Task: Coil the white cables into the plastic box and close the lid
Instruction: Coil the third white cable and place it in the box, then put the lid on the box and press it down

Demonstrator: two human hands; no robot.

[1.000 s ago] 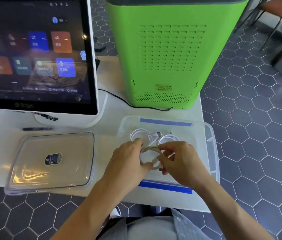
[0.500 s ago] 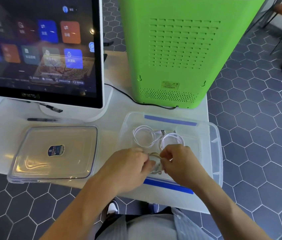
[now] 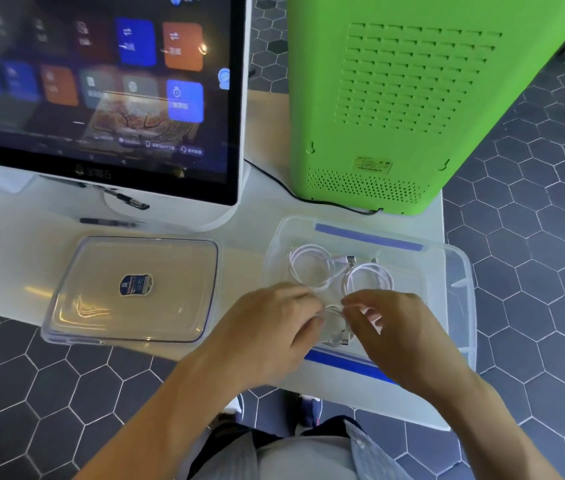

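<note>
Now both hands pinch coiled cable [image 3: 334, 323] over box [image 3: 461, 271], L hand [image 3: 274, 327], R hand [image 3: 395, 334], lid [image 3: 132, 289] off.

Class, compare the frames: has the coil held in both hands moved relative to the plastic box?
Yes. The coil has dropped from above the plastic box rim down towards its floor, near its front wall.

Bare forearms, a light grey-blue buttoned shirt [image 3: 309, 459], dark trousers [image 3: 267, 434] and white-edged shoes [image 3: 310, 408]

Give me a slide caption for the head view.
Both hands, left and right, coil a white cable over the clear plastic box; its clear lid lies alongside.
</note>
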